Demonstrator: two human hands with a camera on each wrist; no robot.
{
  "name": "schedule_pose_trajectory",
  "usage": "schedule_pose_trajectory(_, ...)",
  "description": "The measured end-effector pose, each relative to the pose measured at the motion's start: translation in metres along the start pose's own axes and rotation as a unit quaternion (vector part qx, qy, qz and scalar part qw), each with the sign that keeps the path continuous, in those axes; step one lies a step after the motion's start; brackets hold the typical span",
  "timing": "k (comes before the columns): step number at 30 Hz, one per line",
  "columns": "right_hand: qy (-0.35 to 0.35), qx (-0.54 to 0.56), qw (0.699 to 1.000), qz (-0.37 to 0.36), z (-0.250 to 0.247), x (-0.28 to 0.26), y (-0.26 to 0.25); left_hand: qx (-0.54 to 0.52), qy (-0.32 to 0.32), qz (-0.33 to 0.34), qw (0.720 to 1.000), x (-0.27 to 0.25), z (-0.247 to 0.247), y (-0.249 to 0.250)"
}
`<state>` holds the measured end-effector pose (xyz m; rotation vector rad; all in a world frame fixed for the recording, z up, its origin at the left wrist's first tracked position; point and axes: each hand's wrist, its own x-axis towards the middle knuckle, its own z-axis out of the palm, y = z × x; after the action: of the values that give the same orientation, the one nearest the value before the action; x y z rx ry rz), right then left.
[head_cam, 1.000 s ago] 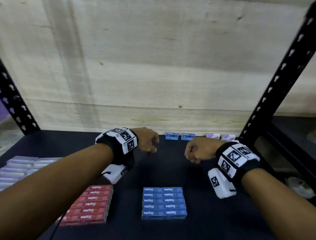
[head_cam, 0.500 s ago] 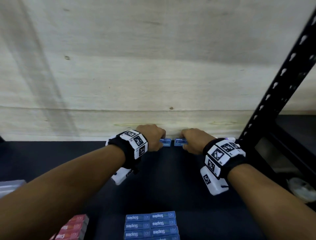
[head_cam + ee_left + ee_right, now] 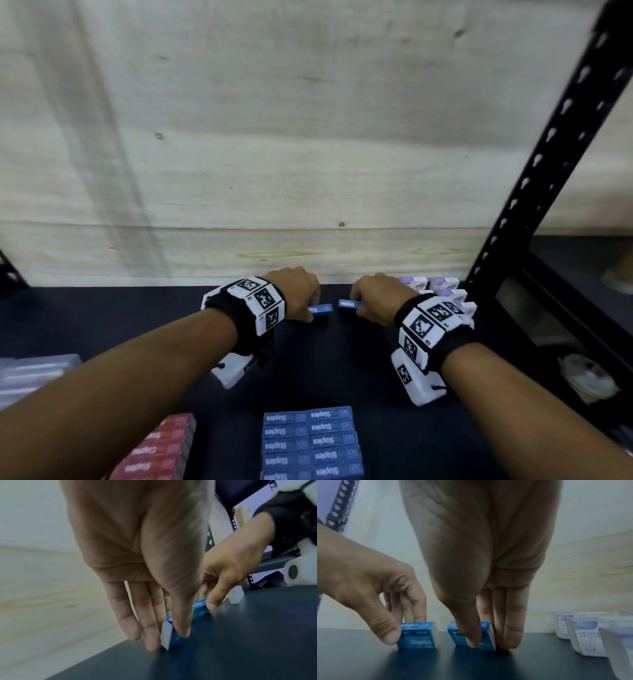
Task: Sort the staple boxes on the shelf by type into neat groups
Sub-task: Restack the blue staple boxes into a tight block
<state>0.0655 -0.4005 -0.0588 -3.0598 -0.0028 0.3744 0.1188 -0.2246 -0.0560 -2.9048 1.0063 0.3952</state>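
Two small blue staple boxes stand on the black shelf (image 3: 137, 318) near the plywood back wall. My left hand (image 3: 298, 294) pinches the left blue box (image 3: 320, 308) between thumb and fingers; the left wrist view shows this box (image 3: 169, 635) resting on the shelf. My right hand (image 3: 376, 298) pinches the right blue box (image 3: 350, 304), which the right wrist view shows (image 3: 486, 639) also touching the shelf. A neat block of blue boxes (image 3: 311, 442) lies near the front. Red boxes (image 3: 154, 452) lie to its left.
White-and-purple staple boxes (image 3: 442, 291) sit in rows at the back right, close to my right wrist. Clear-wrapped pale boxes (image 3: 30, 373) lie at the far left. A black perforated upright (image 3: 555, 147) bounds the shelf on the right.
Both hands reached from mid-shelf to the back wall and closed on the two loose blue boxes. Since half a second ago the boxes sit slightly nearer to me.
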Motion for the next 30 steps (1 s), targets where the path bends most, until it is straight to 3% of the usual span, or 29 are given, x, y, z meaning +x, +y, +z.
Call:
schedule_pose_trajectory(15, -0.044, 0.072, 0.994, -0.065, 0.021, -0.090, -0.027, -0.042, -0.085, 0.006, 0.995, -0.115, 0.015, 0.001)
schedule_pose_trajectory(25, -0.114, 0.075, 0.987, -0.086, 0.015, -0.110, -0.029, -0.034, -0.129, 0.009, 0.991, -0.137, 0.018, 0.001)
schedule_pose_trajectory(30, -0.157, 0.100, 0.980, -0.071, 0.009, -0.110, -0.028, -0.030, -0.181, 0.034, 0.982, -0.142, 0.011, -0.002)
